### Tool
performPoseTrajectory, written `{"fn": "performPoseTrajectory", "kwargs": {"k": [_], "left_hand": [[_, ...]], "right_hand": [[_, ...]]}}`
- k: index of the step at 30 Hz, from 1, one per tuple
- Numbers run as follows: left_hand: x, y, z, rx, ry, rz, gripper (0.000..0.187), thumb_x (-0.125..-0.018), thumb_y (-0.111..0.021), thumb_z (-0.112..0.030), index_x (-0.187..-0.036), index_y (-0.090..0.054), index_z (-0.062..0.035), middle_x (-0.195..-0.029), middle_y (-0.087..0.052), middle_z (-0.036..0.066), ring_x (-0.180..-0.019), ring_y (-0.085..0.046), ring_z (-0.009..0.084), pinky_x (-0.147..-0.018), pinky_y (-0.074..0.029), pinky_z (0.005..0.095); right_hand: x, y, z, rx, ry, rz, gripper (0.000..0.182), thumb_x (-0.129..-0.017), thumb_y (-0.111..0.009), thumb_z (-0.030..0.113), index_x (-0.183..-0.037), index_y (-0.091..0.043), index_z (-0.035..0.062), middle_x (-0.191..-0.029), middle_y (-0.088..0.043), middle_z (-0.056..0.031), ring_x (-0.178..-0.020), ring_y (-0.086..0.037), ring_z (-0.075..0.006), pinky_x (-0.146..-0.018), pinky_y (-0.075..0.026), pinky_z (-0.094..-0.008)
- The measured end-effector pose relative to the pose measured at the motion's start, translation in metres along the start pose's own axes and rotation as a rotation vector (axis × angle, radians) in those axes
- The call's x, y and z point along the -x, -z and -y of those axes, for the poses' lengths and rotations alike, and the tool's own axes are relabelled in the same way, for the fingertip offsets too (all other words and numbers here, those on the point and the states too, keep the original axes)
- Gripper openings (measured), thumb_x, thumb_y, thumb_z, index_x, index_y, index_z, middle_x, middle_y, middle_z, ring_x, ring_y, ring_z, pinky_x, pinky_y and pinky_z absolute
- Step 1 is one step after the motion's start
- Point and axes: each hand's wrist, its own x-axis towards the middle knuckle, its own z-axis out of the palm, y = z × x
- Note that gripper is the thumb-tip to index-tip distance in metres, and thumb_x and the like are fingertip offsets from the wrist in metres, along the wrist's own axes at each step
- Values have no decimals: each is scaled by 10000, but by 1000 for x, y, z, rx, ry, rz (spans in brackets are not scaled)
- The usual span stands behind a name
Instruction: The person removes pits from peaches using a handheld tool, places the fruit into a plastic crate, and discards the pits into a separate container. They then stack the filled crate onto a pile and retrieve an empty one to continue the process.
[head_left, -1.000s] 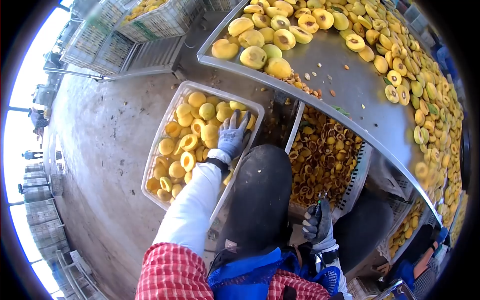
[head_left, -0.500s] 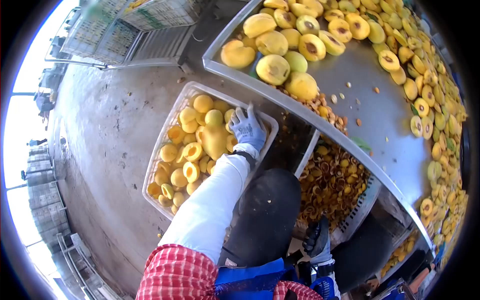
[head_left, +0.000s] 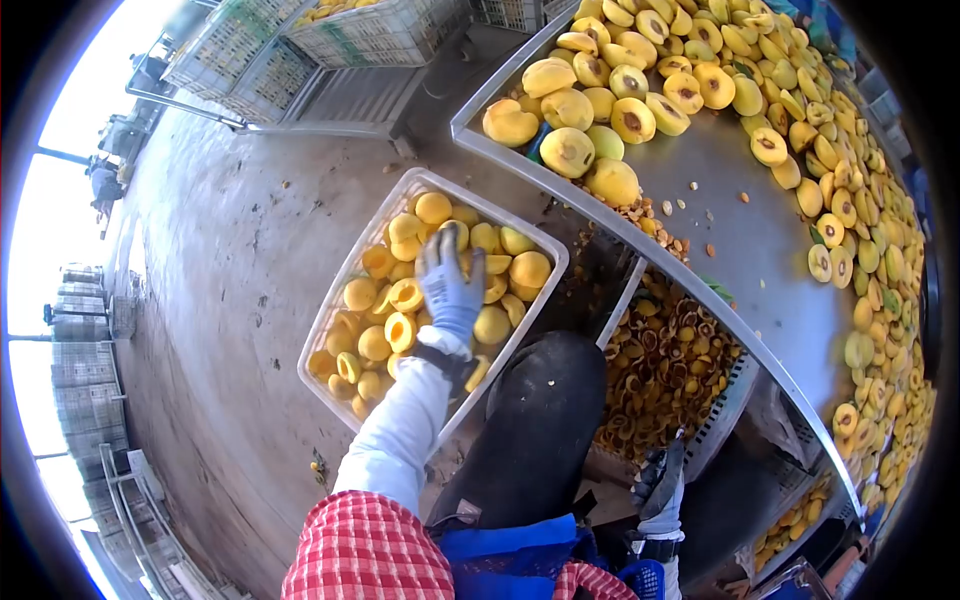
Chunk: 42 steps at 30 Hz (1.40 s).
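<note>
My left hand (head_left: 449,283), in a grey-blue glove, lies over the peach halves (head_left: 401,330) in a white plastic crate (head_left: 330,300) on the floor. Its fingers are spread and slightly bent, with no fruit plainly held. Many of the halves show hollow centres with no stone. My right hand (head_left: 658,480), in a dark-palmed glove, is low beside my leg. Its fingers are curled, and a thin tip shows at their upper end; what they hold is too small to make out. Just above it is a crate of brownish peach scraps (head_left: 665,370).
A metal table (head_left: 760,225) with a raised rim runs along the right, heaped with cut peaches (head_left: 850,200) and some loose stones. My knee (head_left: 550,390) stands between the two crates. Stacked crates (head_left: 370,30) sit on a metal platform (head_left: 345,105) at the back left.
My left hand has moved left from the crate's right edge to the middle of the fruit, uncovering peaches there. The view has shifted a little; my right hand stays low, its fingers still curled.
</note>
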Motion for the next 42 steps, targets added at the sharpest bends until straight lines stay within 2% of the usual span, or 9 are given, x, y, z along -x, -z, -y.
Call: {"fn": "performPoseTrajectory", "kwargs": {"k": [2, 8, 15, 20, 24, 29, 32, 34, 42], "left_hand": [[18, 7, 36, -300, -19, 47, 686, -829, -614, -412, -1374, -376, -70, -1391, -405, 147, -1281, -369, 322, -1062, -254, 471], [34, -4, 74, -164, -30, 244, 769, -810, -612, -482, -1377, -341, -37, -1332, -458, 169, -1285, -373, 317, -1095, -208, 462], [28, 31, 68, -150, -86, 326, 734, -725, -704, -476, -1256, -466, -29, -1032, -602, 172, -976, -551, 346, -885, -425, 447], [17, 63, 112, 140, 238, 53, 695, -791, -693, -371, -1349, -410, -67, -1226, -534, 219, -1149, -491, 357, -973, -391, 410], [21, 41, 174, -377, -49, 325, 731, -828, -617, -420, -1440, -289, -191, -1401, -404, 136, -1278, -381, 327, -1058, -281, 453], [-14, 43, 172, -328, -125, 355, 590, -873, -533, -451, -1366, -419, -148, -1379, -433, 125, -1291, -358, 329, -1053, -261, 497], [-14, 15, 159, 9, 160, 247, 612, -880, -501, -483, -1344, -437, -89, -1399, -402, 143, -1296, -345, 340, -1051, -260, 503], [17, -4, 138, -277, 72, 199, 745, -849, -537, -513, -1410, -322, -73, -1464, -270, 189, -1327, -272, 377, -1075, -230, 507], [11, -8, 141, -302, 16, 285, 878, -813, -552, -553, -1452, -204, -61, -1462, -248, 208, -1336, -240, 388, -1098, -162, 526]], "right_hand": [[-1, 3, -7, -24, -15, -19, 494, -827, -544, 634, -798, -492, 143, -501, -349, 54, -351, -298, -92, -335, -239, -234], [5, -23, -11, 37, 16, -36, 480, -834, -564, 608, -800, -504, 133, -490, -322, 72, -337, -294, -62, -307, -231, -199], [28, -23, -28, 118, 54, 3, 469, -840, -553, 610, -806, -510, 145, -497, -330, 68, -359, -313, -62, -330, -245, -205], [25, -6, -43, 115, 77, -46, 476, -835, -559, 610, -804, -504, 138, -486, -329, 62, -360, -327, -72, -331, -252, -208], [18, -6, -46, 150, 51, -69, 497, -829, -564, 614, -841, -518, 119, -501, -373, 42, -363, -355, -92, -343, -287, -225], [20, -30, -41, 269, 69, -50, 501, -850, -539, 603, -860, -529, 102, -505, -415, 20, -363, -377, -106, -337, -308, -244], [10, -36, -45, 295, 47, -37, 496, -869, -519, 587, -857, -531, 92, -501, -426, 11, -360, -383, -112, -327, -309, -251], [6, -42, -44, 345, 27, -53, 489, -880, -510, 574, -854, -533, 86, -500, -428, 5, -358, -386, -117, -322, -308, -254], [11, -77, -22, 283, 133, 24, 394, -920, -510, 476, -903, -503, 82, -489, -446, -34, -341, -411, -138, -313, -330, -266]]}}
